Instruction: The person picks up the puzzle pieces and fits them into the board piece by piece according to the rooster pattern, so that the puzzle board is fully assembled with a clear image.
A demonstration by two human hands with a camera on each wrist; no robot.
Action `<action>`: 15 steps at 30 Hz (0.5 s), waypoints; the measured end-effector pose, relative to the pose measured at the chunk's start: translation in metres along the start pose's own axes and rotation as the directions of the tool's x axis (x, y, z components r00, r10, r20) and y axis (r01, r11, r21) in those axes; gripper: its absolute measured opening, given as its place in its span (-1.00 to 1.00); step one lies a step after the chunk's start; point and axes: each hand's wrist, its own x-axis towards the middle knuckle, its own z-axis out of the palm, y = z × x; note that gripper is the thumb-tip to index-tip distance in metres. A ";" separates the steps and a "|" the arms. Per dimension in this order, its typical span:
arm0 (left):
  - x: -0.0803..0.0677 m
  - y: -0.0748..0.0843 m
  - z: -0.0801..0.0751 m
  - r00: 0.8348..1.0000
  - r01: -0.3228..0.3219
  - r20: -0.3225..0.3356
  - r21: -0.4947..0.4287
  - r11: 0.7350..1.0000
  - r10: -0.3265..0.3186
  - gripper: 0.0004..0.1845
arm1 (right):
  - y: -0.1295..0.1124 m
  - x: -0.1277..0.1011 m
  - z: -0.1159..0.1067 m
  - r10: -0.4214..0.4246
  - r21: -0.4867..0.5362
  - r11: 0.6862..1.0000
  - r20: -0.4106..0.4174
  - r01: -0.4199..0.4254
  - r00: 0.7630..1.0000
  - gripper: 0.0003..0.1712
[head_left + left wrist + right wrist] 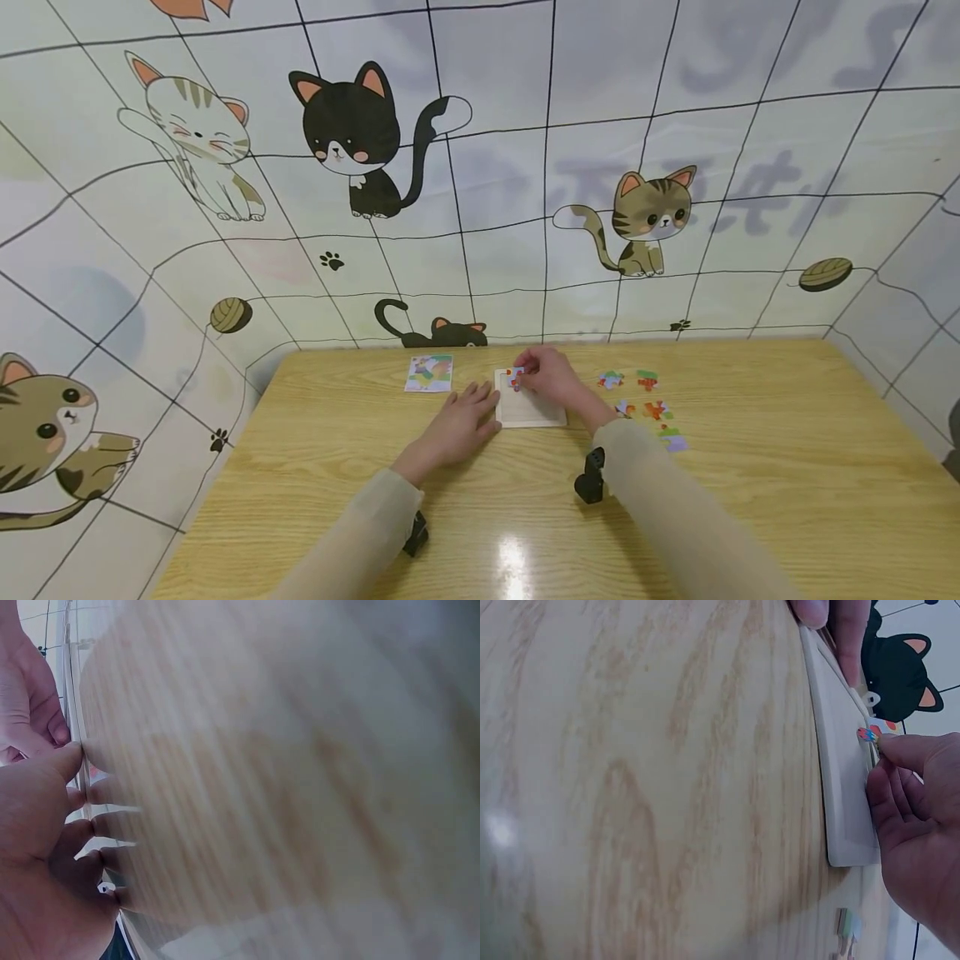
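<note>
A pale rectangular puzzle tray [530, 412] lies flat in the middle of the table. At its far left corner my right hand [552, 380] pinches a colorful jigsaw piece [513, 377] between thumb and fingers. In the right wrist view the piece [868, 735] shows red and blue at the fingertips, close over the tray [832, 765]. My left hand [461, 425] rests on the table with its fingers spread, thumb and fingertips right at the tray's left edge. The left wrist view has the left palm [34, 817] low against the wood.
Several loose jigsaw pieces [657, 409] lie right of the tray, some partly behind the right forearm. A square picture card [430, 373] lies at the back left. The cat-patterned wall [510, 292] rises behind the table's far edge.
</note>
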 end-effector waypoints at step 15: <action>0.001 -0.001 0.002 1.000 -0.002 -0.001 0.007 1.000 0.002 -0.40 | -0.004 -0.003 0.014 0.039 -0.072 0.997 -0.002 -0.039 0.999 -0.70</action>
